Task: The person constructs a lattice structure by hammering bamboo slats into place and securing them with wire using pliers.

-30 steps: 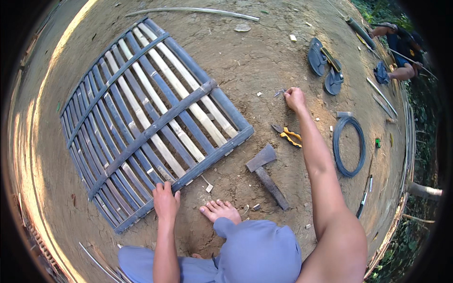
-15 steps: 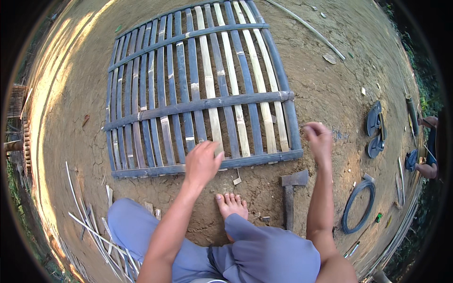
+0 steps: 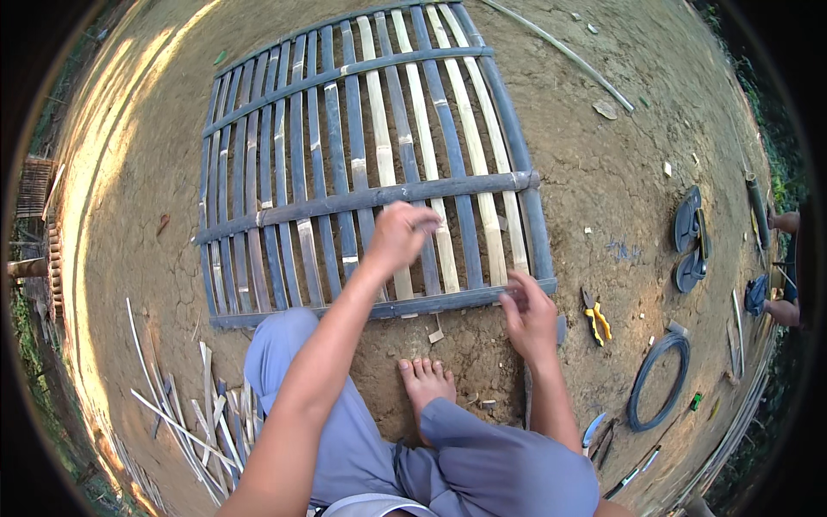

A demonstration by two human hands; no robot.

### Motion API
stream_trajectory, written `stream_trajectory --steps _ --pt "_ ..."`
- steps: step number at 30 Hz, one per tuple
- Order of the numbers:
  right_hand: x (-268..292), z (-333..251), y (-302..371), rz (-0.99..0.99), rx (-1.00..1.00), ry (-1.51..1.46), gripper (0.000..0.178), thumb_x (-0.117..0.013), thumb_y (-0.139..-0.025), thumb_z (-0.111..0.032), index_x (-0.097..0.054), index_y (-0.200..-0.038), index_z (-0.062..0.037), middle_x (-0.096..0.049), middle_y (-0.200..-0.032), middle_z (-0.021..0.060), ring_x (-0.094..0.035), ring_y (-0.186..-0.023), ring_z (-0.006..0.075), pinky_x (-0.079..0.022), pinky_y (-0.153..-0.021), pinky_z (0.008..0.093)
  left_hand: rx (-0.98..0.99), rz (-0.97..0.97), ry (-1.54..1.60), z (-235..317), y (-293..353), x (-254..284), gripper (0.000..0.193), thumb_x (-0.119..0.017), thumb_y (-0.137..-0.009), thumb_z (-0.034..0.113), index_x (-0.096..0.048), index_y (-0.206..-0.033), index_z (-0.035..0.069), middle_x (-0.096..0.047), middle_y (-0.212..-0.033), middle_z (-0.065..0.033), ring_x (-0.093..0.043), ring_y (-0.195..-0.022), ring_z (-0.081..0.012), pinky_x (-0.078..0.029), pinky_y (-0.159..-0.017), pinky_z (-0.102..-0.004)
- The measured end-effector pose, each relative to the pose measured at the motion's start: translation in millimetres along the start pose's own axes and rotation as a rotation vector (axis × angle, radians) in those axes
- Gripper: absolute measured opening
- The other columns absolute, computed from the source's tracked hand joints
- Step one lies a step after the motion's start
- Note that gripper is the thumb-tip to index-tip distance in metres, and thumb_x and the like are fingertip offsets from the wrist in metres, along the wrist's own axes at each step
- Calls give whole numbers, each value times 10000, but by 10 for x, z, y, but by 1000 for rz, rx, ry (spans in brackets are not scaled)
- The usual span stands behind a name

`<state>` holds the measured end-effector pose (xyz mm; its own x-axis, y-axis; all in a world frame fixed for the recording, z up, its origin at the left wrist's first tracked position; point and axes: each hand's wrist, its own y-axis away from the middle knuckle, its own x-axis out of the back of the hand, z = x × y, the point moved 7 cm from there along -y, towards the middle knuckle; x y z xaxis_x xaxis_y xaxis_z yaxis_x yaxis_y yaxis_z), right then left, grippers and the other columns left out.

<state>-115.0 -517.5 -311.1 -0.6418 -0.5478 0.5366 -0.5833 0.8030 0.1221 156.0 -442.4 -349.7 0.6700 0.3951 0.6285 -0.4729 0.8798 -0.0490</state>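
A bamboo frame (image 3: 315, 205) of dark and pale slats, crossed by rails, lies flat on the ground ahead of me. Above its slats, near the middle rail, is my left hand (image 3: 401, 239), its fingers drawn together and slightly blurred; what they hold, if anything, I cannot make out. My right hand (image 3: 532, 320) is at the right end of the near rail (image 3: 431, 303), thumb and fingertips brought close together. Anything between them is too small to name. Below and behind that hand, an axe (image 3: 561, 330) is mostly hidden, only part of its head and handle showing.
Yellow-handled pliers (image 3: 596, 320) and short wire bits (image 3: 624, 252) lie right of the frame. Farther right are a wire coil (image 3: 658, 383), sandals (image 3: 687, 237) and another person's foot (image 3: 782, 312). A curved blade (image 3: 592, 431) lies near my knee; bamboo strips (image 3: 194, 422) spread at left.
My left hand has moved up and right over the slats. My right hand has come left and down from beside the wire bits to the near rail, uncovering the pliers. My left knee has shifted up.
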Motion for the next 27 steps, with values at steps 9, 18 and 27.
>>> stream_trajectory --steps 9,18,27 --pt "626 998 1520 -74 -475 556 500 -912 -730 -339 -634 -1008 -29 -631 -875 146 -626 -806 354 -504 -731 448 242 256 271 -1019 -408 -11 153 -771 -934 203 -790 -998 64 -734 -920 -90 -734 -859 -191 -560 -777 -333" --pt "645 933 1712 -155 -660 297 335 -748 -682 -203 -531 -773 35 -585 -783 159 -544 -677 258 -445 -634 386 231 336 185 -856 -375 2 125 -791 -885 200 -804 -964 105 -731 -896 -83 -698 -865 -233 -537 -819 -371" --pt "70 254 1003 -265 -566 -376 443 -750 -942 -113 -524 -1309 -9 -631 -863 64 -598 -588 104 -472 -522 283 106 360 36 -734 -336 46 104 -778 -897 180 -800 -969 108 -740 -946 -66 -689 -937 -253 -531 -865 -372"
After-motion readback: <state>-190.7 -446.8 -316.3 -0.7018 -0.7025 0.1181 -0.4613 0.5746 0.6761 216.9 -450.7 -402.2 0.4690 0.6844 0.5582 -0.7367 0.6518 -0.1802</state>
